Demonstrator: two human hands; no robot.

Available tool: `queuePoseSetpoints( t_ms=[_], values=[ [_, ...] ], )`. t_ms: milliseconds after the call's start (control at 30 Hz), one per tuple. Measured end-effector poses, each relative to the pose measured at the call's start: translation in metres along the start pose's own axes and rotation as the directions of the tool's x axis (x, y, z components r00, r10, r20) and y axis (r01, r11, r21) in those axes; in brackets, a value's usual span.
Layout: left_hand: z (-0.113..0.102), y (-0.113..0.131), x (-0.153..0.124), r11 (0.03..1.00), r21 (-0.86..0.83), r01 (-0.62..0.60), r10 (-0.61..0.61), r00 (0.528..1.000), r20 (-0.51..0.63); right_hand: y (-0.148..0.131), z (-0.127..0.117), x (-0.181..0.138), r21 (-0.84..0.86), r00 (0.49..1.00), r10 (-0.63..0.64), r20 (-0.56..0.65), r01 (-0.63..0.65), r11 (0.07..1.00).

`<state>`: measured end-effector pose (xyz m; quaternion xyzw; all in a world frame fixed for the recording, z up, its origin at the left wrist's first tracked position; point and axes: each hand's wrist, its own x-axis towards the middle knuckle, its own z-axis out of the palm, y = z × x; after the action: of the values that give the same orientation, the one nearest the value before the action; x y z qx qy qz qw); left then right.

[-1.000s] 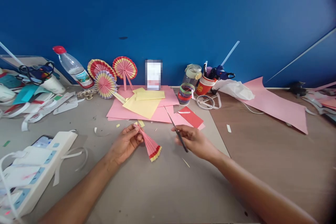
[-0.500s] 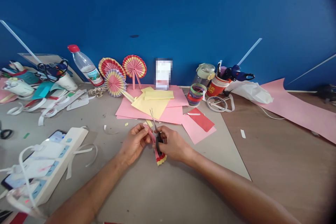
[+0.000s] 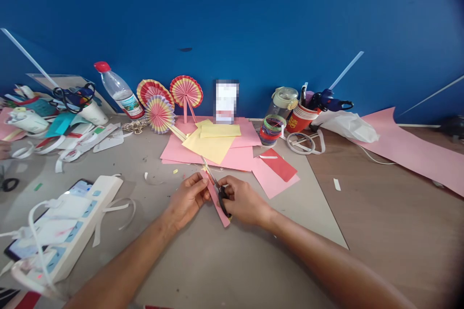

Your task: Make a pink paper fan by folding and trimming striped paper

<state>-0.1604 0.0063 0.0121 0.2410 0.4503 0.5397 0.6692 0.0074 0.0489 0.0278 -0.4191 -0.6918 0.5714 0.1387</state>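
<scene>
Between the fingers and thumb of my left hand (image 3: 191, 198) is a folded pink paper strip (image 3: 219, 212), slanting down toward me. My right hand (image 3: 245, 203) grips black-handled scissors (image 3: 223, 198), their blades pointing away from me. Those blades lie close along the strip's far end; whether they touch it I cannot tell. A small bit of yellow at the strip's near end is mostly hidden by the scissors and strip. Beyond my hands, yellow paper (image 3: 212, 147) lies on several pink sheets (image 3: 237, 158).
Pleated paper fans (image 3: 186, 91) lean on the blue wall near a bottle (image 3: 125, 96). A phone (image 3: 226, 102) stands at the back. A power strip (image 3: 81, 227) lies left. Right are a tape roll (image 3: 300, 143), a paper cup (image 3: 299, 118) and red paper (image 3: 279, 166).
The pleated paper has turned in my left hand, so its plain pink side shows and the red and yellow edge is mostly hidden. The scissors have tilted left at the tips.
</scene>
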Motion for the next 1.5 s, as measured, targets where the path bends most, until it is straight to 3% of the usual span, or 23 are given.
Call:
queuePoseSetpoints(
  t_ms=[133,400,500,600,700,867,1000,1133,1500],
  values=[
    [-0.001,-0.007,-0.002,0.994,0.057,0.095,-0.098,0.993,0.062,0.004,-0.001,0.002,0.095,0.999,-0.030,-0.027,0.033,0.995],
    [0.000,-0.007,-0.005,0.994,0.078,0.070,-0.074,0.996,0.051,0.008,0.000,0.006,0.117,0.994,-0.035,-0.108,0.047,0.992],
    [-0.001,0.000,-0.004,1.000,0.005,0.020,-0.020,0.999,0.048,0.007,-0.007,0.003,0.073,0.978,-0.093,-0.185,0.108,0.991],
    [-0.005,0.009,-0.003,0.998,-0.058,-0.039,0.041,0.998,0.037,0.005,-0.017,-0.005,-0.090,0.934,-0.241,-0.265,0.225,0.970],
    [-0.010,0.014,-0.002,0.991,-0.088,-0.099,0.103,0.994,0.032,0.000,-0.027,-0.017,-0.310,0.892,-0.392,-0.225,0.315,0.897],
    [-0.019,0.017,0.001,0.970,-0.157,-0.185,0.195,0.979,0.056,-0.011,-0.035,-0.033,-0.601,0.771,-0.626,-0.122,0.444,0.665],
    [-0.022,0.022,0.003,0.947,-0.223,-0.230,0.244,0.969,0.033,-0.012,-0.033,-0.037,-0.714,0.696,-0.716,-0.044,0.480,0.510],
    [-0.021,0.028,0.001,0.936,-0.238,-0.261,0.274,0.961,0.024,-0.009,-0.025,-0.036,-0.769,0.651,-0.759,0.001,0.485,0.416],
    [-0.020,0.029,-0.003,0.943,-0.143,-0.301,0.293,0.953,-0.075,-0.001,-0.015,-0.032,-0.828,0.708,-0.706,0.017,0.406,0.386]
  ],
)
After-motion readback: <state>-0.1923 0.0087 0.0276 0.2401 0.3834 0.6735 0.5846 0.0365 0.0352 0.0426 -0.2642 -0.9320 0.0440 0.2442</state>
